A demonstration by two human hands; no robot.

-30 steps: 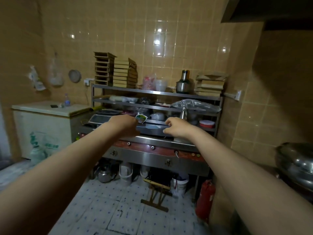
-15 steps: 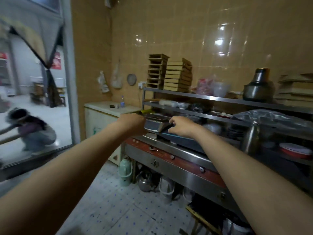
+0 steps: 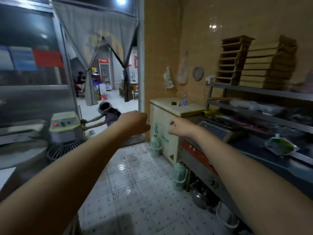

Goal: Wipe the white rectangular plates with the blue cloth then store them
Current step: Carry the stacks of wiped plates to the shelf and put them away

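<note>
Landmark: cream chest freezer (image 3: 171, 133) against the tiled wall, beside the doorway.
Writing: green print on the freezer's front, too blurred to read; a red sign strip tops the drinks fridge (image 3: 104, 73) seen through the doorway, its lettering too small to read.
Left hand (image 3: 134, 122): raised in the air left of the freezer, before the doorway; fingers curled into a loose fist, nothing seen in it.
Right hand (image 3: 182, 127): raised in front of the freezer's front face; fingers (image 3: 172, 123) spread and apart, holding nothing.
Plates: no white rectangular plate shows in this view, so its place relative to the fingers cannot be told.
Cloth: no blue cloth shows either.
Table (image 3: 254, 150): steel, touching the freezer's right side; a scale (image 3: 218, 128) sits on its near-left end and a green-printed pouch (image 3: 281, 146) lies further right.
Shelf (image 3: 260, 92): above the table, right of the freezer, carrying stacked brown boxes (image 3: 254, 63).
Floor: two pale green flasks (image 3: 179, 177) stand by the freezer's front corners; a kettle (image 3: 201, 195) sits under the table.
Mixer (image 3: 64, 128): left of the freezer, across the doorway.
Person (image 3: 108, 114): crouched in the doorway, behind the left hand.
</note>
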